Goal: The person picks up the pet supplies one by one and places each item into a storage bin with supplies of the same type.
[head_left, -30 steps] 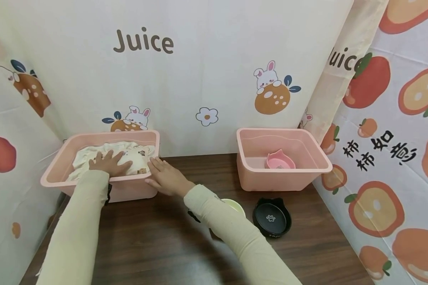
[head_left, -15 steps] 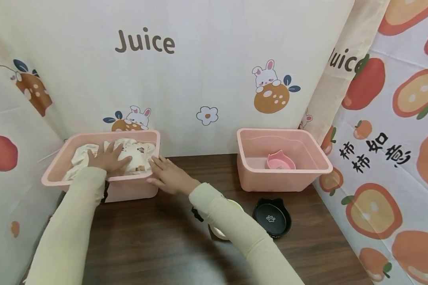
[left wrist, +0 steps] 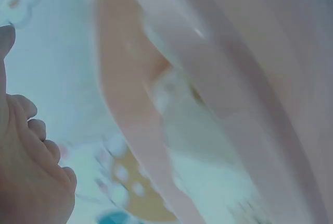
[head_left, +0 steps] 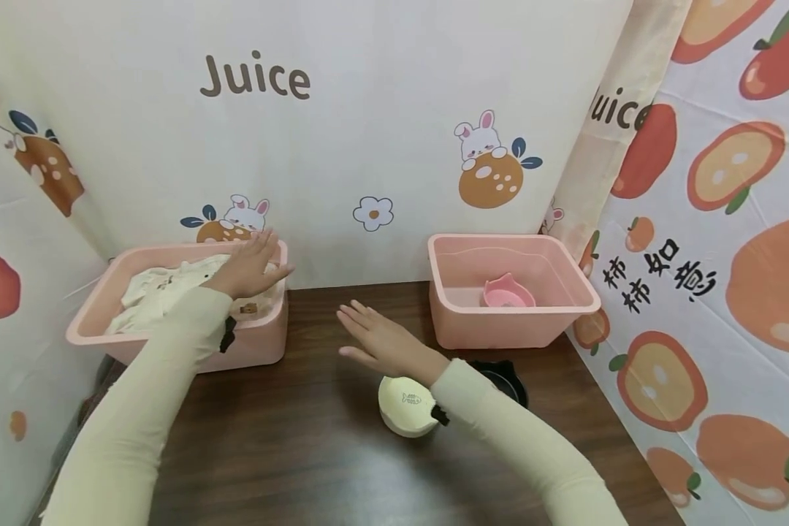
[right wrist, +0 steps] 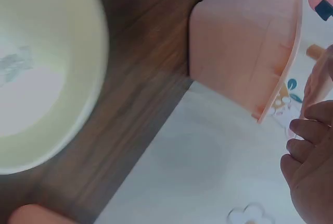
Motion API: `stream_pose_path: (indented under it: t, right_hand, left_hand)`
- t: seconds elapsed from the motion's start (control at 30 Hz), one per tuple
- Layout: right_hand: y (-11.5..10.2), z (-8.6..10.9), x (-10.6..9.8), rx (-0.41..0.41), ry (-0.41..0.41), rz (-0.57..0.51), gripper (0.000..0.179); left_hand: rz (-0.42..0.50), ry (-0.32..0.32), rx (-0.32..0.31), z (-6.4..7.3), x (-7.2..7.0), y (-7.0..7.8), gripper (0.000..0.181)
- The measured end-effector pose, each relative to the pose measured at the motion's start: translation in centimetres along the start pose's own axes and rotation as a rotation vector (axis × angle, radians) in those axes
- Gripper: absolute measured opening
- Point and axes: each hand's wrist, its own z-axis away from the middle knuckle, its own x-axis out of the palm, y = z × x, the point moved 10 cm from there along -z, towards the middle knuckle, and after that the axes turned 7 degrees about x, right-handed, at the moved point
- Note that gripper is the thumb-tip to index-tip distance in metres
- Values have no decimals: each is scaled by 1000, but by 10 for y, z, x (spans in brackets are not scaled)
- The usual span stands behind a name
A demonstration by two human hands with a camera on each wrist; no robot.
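Note:
My left hand (head_left: 246, 270) is held over the right part of the left pink bin (head_left: 115, 292), fingers straight and nothing in them. Inside that bin lies a cream printed cloth (head_left: 171, 288), partly hidden behind my forearm. In the left wrist view the bin's rim (left wrist: 223, 78) runs blurred beside the hand. My right hand (head_left: 391, 347), fingers extended and holding nothing, hovers above the table just behind a pale yellow bowl (head_left: 404, 413). The bowl has a fish-bone print and fills the left side of the right wrist view. Behind my right sleeve a black bowl (head_left: 502, 380) is partly covered.
A second pink bin (head_left: 500, 332) stands at the back right with a pink cat-eared bowl (head_left: 508, 292) in it. The dark wooden table (head_left: 269, 453) backs onto a printed curtain (head_left: 368, 146), with more printed cloth at both sides.
My left hand has lifted off the cloth and moved right. My right hand has left the left bin's side and moved right, uncovering the yellow bowl and partly covering the black one.

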Motion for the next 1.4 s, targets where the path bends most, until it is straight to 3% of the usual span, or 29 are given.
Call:
stream_pose_path:
  t: [0.23,0.43,0.83,1.1,1.4]
  right_hand:
    - [30,67,8,63,47,-86,66]
    - [53,119,20,166,78,-140,64]
    - [73,193,42,316,129,-205,62]
    - [75,221,54,362,159,-217,59]
    - [77,233,61,390,145,-245,58]
  left_hand:
    - [-11,28,149,-29,9,61,79]
    - [-49,1,253,-52,27,108,81]
    - [-56,-41,390,-88,68,186,81]
    - [-23,-62,434,-105,93,218,79]
    - [16,-75,390,-121,116,228,75]
